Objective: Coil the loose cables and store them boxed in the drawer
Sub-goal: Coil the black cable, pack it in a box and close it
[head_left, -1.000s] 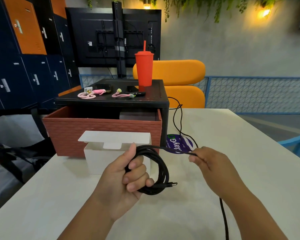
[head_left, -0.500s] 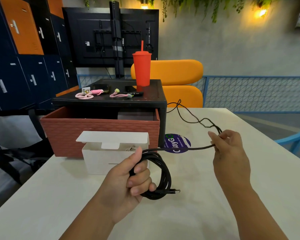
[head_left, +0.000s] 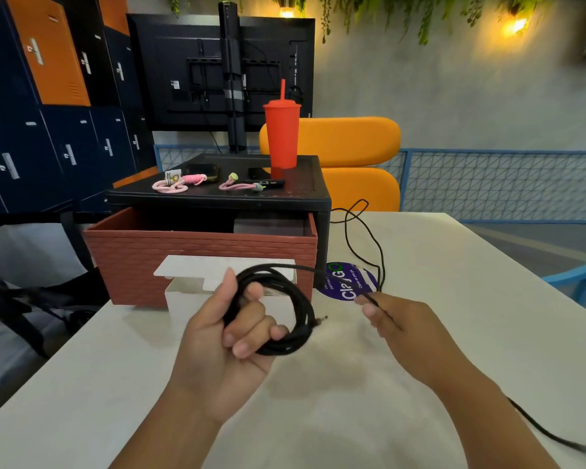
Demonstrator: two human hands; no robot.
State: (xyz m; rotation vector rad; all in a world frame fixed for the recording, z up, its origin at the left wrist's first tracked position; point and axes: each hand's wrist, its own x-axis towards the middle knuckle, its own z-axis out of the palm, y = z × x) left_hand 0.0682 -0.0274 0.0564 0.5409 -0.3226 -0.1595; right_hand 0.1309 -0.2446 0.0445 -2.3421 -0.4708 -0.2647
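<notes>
My left hand [head_left: 227, 333] is closed around a coil of black cable [head_left: 295, 309] with several loops; a plug end sticks out at the coil's right. My right hand [head_left: 403, 323] pinches the loose run of the same cable, which trails back in loops toward the black stand. An open white box [head_left: 183, 299] with its flap up stands just behind my left hand. Behind it is the brick-red drawer [head_left: 200, 248], pulled out from under the black stand [head_left: 217, 198].
On the stand sit a red tumbler [head_left: 281, 133] with a straw, two pink coiled cables [head_left: 170, 186] [head_left: 237, 186] and small dark items. A purple round sticker [head_left: 349, 280] lies on the white table [head_left: 454, 333]. Another black cable [head_left: 555, 438] runs off at lower right. An orange chair [head_left: 352, 143] stands behind.
My right hand has come back in from the far right toward the coil, bringing the cable with it. The coil in my left hand has gained slack, and the loose cable lies closer.
</notes>
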